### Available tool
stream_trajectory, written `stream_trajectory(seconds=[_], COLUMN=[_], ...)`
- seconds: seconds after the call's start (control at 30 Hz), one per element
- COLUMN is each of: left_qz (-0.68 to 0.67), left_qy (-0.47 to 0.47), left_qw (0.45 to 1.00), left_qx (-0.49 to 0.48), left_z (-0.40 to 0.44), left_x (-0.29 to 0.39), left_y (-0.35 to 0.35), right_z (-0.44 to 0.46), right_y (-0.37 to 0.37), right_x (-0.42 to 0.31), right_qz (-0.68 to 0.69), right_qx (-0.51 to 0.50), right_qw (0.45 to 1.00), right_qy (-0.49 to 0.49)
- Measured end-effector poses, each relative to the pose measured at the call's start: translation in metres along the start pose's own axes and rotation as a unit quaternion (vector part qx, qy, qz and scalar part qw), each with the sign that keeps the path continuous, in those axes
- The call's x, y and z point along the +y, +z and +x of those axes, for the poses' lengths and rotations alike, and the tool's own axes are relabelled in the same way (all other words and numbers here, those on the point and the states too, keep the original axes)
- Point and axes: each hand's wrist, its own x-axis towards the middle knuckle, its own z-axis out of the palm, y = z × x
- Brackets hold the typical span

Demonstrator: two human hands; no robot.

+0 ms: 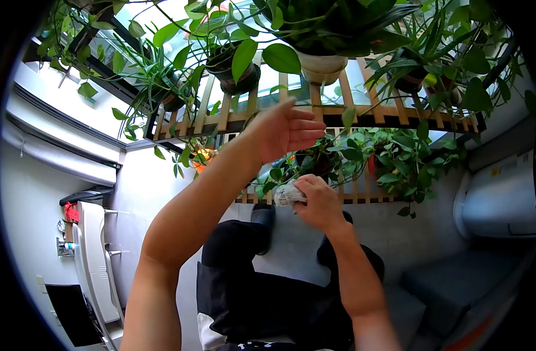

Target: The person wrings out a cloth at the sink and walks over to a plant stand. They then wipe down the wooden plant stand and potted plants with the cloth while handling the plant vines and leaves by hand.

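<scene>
My left hand (285,131) is raised in front of the wooden slatted shelf (221,120), fingers stretched out to the right, nothing in it. Lower and to the right, my right hand (319,202) is closed around a crumpled whitish bundle (288,195), which looks like netting or cloth and sticks out on the left side of the fist. Above my left hand, a white pot (322,67) and a dark pot (237,76) stand on the upper shelf. Green trailing leaves (281,58) hang over its edge.
A lower slatted shelf (361,196) holds more leafy plants (402,161). My legs (279,298) are bent below. At left are a white cabinet-like piece (98,263) and a dark panel (74,313). At right are a dark cushioned seat (461,286) and a white cylindrical appliance (502,196).
</scene>
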Motion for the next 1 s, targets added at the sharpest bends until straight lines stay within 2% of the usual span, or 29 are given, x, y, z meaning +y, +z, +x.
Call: stream_trajectory(seconds=[0.07, 0.13, 0.27, 0.33, 0.37, 0.43, 0.47, 0.53, 0.63, 0.7, 0.77, 0.8, 0.83, 0.9, 0.93, 1.0], left_qz=[-0.005, 0.068, 0.079, 0.253, 0.349, 0.377, 0.378, 0.298, 0.326, 0.295, 0.205, 0.136, 0.136, 0.045, 0.029, 0.077], left_qy=[0.008, -0.013, 0.035, 0.089, 0.126, 0.169, 0.169, 0.287, 0.288, 0.282, 0.243, 0.241, 0.240, 0.197, 0.229, 0.235], left_qw=[1.000, 0.997, 0.996, 0.963, 0.926, 0.903, 0.902, 0.903, 0.891, 0.904, 0.932, 0.950, 0.950, 0.967, 0.961, 0.957], left_qx=[-0.004, 0.045, -0.005, 0.021, 0.070, 0.121, 0.120, 0.117, 0.129, 0.125, 0.176, 0.145, 0.144, 0.155, 0.151, 0.150], left_z=[0.003, 0.003, -0.026, -0.053, -0.048, -0.044, -0.041, -0.028, -0.011, 0.015, 0.044, 0.047, 0.050, 0.054, 0.061, 0.062], left_x=[-0.007, -0.007, 0.005, 0.014, 0.022, 0.041, 0.040, 0.033, 0.036, 0.037, 0.030, 0.030, 0.032, 0.036, 0.036, 0.039], left_y=[0.002, 0.002, 0.022, 0.033, 0.026, 0.013, 0.013, 0.012, 0.013, 0.010, 0.011, 0.016, 0.019, 0.027, 0.025, 0.025], right_z=[-0.002, -0.001, -0.001, -0.002, -0.003, -0.002, -0.002, -0.002, -0.003, -0.004, -0.003, -0.003, -0.004, -0.003, -0.004, -0.005], right_y=[0.000, -0.002, -0.006, -0.009, -0.009, -0.010, -0.009, -0.008, -0.006, -0.006, -0.007, -0.007, -0.008, -0.008, -0.009, -0.012], right_x=[0.000, 0.000, 0.002, 0.002, 0.002, 0.004, 0.004, 0.005, 0.006, 0.006, 0.005, 0.004, 0.005, 0.005, 0.005, 0.005], right_qz=[0.005, 0.019, 0.020, 0.017, 0.018, 0.033, 0.033, 0.032, 0.034, 0.029, 0.024, 0.020, 0.015, 0.018, 0.020, 0.021], right_qx=[-0.001, 0.011, 0.018, 0.022, 0.022, 0.008, 0.009, -0.006, -0.009, -0.013, -0.018, -0.020, -0.022, -0.025, -0.029, -0.029], right_qw=[1.000, 1.000, 1.000, 1.000, 1.000, 0.999, 0.999, 0.999, 0.999, 0.999, 1.000, 1.000, 1.000, 1.000, 0.999, 0.999], right_qy=[0.005, -0.014, -0.007, -0.011, -0.007, 0.004, 0.004, 0.008, 0.002, 0.005, 0.002, 0.003, 0.003, 0.006, 0.008, 0.009])
